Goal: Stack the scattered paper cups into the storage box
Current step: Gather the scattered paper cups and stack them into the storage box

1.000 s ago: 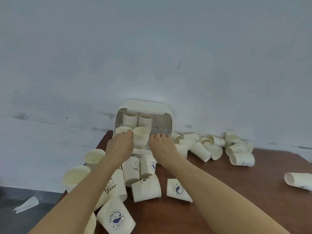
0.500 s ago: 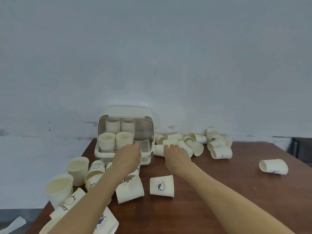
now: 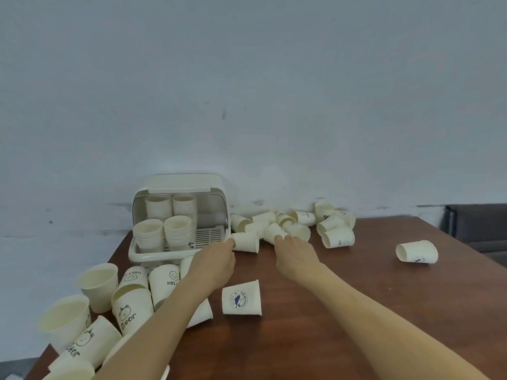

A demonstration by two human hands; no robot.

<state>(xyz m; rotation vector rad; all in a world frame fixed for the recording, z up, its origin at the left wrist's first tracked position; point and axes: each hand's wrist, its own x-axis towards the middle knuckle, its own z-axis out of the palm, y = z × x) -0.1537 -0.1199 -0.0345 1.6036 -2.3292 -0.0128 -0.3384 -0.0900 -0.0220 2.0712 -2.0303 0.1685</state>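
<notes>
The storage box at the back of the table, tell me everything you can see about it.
The storage box is cream-white, plastic by its look, with rounded corners and its front cover raised, so the inside shows. It stands upright on the brown table against the wall. Four stacks of paper cups sit mouth-up in its left part; the slatted floor at right is bare. Loose cups lie around it. Neither hand touches it.

Both forearms are bare to the frame's edge; the left hand [image 3: 216, 260] and right hand [image 3: 295, 253] seemingly wear nothing.

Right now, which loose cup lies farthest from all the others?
The cup lying on its side alone at the table's right, mouth facing left. Every other loose cup sits in a cluster or close to the box.
</notes>
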